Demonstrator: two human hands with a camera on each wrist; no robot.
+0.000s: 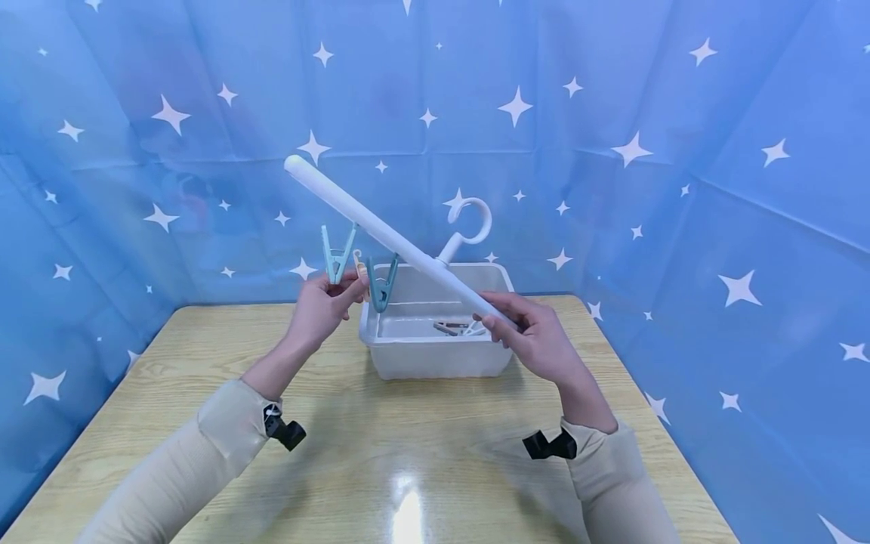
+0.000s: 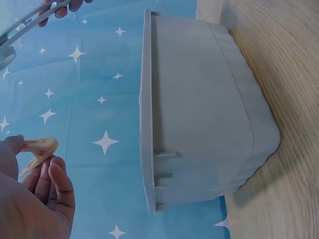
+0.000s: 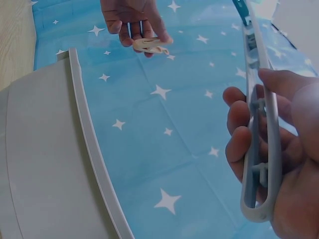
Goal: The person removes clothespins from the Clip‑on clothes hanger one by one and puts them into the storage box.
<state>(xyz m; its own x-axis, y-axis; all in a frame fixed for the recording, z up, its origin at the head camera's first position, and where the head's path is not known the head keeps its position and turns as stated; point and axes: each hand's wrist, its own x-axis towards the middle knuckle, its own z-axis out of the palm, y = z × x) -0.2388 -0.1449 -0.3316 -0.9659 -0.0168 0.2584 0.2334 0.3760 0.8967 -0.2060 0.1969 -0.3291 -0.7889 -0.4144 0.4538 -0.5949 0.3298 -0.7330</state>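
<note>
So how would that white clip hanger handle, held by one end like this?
Probably stiff: the white clip hanger stays straight, gripped only at its end by the right hand. Likely light, being hollow plastic. Its hanging teal clips may swing.

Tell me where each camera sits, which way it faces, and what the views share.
Head: worn on the head, looks forward and down at the table; both sleeves show, left hand pinching a beige peg, right hand gripping the hanger.
Left wrist: looks past the left hand at the bin, seen sideways.
Right wrist: looks along the right hand and hanger toward the left hand.
Shared: all three show the bin and beige peg.
</note>
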